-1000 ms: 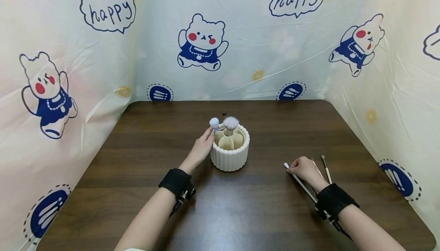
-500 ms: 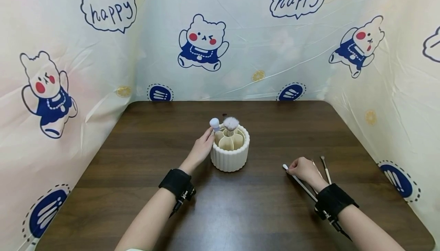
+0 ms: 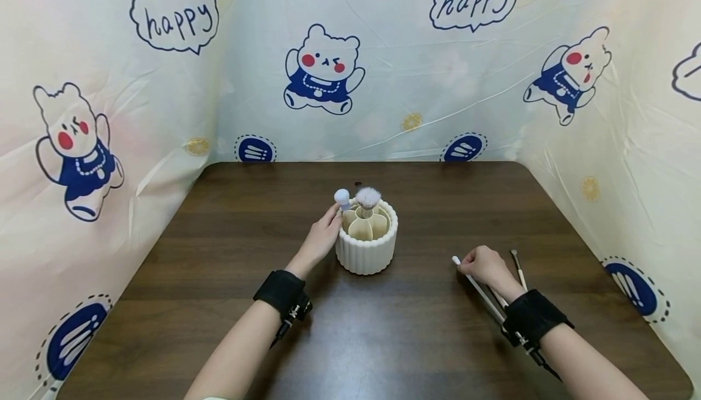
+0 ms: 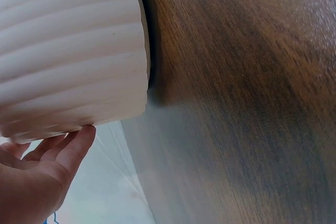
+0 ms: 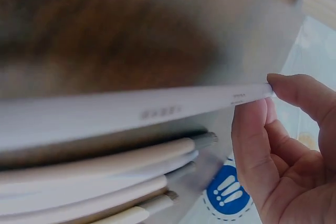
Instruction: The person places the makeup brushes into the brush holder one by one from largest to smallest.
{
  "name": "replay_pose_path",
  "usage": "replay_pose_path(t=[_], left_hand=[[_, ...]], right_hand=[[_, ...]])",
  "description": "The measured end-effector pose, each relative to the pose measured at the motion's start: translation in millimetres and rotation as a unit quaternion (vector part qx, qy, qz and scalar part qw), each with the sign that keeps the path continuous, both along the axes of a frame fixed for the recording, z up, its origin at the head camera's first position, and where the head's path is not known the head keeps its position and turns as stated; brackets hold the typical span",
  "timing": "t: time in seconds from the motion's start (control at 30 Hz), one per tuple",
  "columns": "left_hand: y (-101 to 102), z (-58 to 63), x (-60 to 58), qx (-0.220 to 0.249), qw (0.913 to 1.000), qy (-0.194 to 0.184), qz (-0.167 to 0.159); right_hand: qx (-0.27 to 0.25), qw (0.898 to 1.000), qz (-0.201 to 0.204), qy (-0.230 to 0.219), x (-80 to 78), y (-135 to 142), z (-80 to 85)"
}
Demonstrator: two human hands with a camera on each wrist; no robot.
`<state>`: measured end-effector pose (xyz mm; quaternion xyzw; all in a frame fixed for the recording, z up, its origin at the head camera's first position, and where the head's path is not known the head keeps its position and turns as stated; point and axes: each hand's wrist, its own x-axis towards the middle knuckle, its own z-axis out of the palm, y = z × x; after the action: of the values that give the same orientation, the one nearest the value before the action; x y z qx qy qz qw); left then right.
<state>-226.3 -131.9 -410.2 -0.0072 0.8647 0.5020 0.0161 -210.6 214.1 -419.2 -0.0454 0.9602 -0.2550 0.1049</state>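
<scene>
A cream ribbed brush holder (image 3: 366, 252) with divided compartments stands upright mid-table. In it are a fluffy makeup brush (image 3: 368, 198) and a pale, round-topped item (image 3: 342, 198) whose kind I cannot tell. My left hand (image 3: 319, 235) touches the holder's left side; in the left wrist view its fingertips (image 4: 86, 132) rest against the ribbed wall. At the right, my right hand (image 3: 489, 268) pinches a slim white makeup brush (image 3: 482, 293) between thumb and fingers near its far, white-tipped end. Small print shows on its handle (image 5: 163, 111) in the right wrist view.
Several more thin brushes lie under and beside my right hand, among them a dark-tipped brush (image 3: 518, 269); their grey tips (image 5: 205, 140) show in the right wrist view. A patterned curtain (image 3: 383, 71) surrounds the brown wooden table (image 3: 246, 205).
My right hand has risen slightly with the slim white brush, whose white end now sits a little higher. The left hand and the holder have stayed where they were.
</scene>
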Motion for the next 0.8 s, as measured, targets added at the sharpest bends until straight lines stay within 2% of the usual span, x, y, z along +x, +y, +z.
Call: replay_pose_path(t=[0.27, 0.5, 0.8], left_hand=[[0, -0.1, 0.8, 0.001, 1.0000, 0.001, 0.001], [-1, -0.4, 0.7, 0.003, 1.0000, 0.003, 0.000], [-1, -0.8, 0.5, 0.005, 1.0000, 0.001, -0.001]], right_hand=[[-0.020, 0.999, -0.007, 0.034, -6.9, -2, 17.0], [-0.054, 0.996, -0.046, 0.048, -14.6, -6, 35.1], [-0.088, 0.984, -0.058, 0.141, -24.2, -8, 55.9]])
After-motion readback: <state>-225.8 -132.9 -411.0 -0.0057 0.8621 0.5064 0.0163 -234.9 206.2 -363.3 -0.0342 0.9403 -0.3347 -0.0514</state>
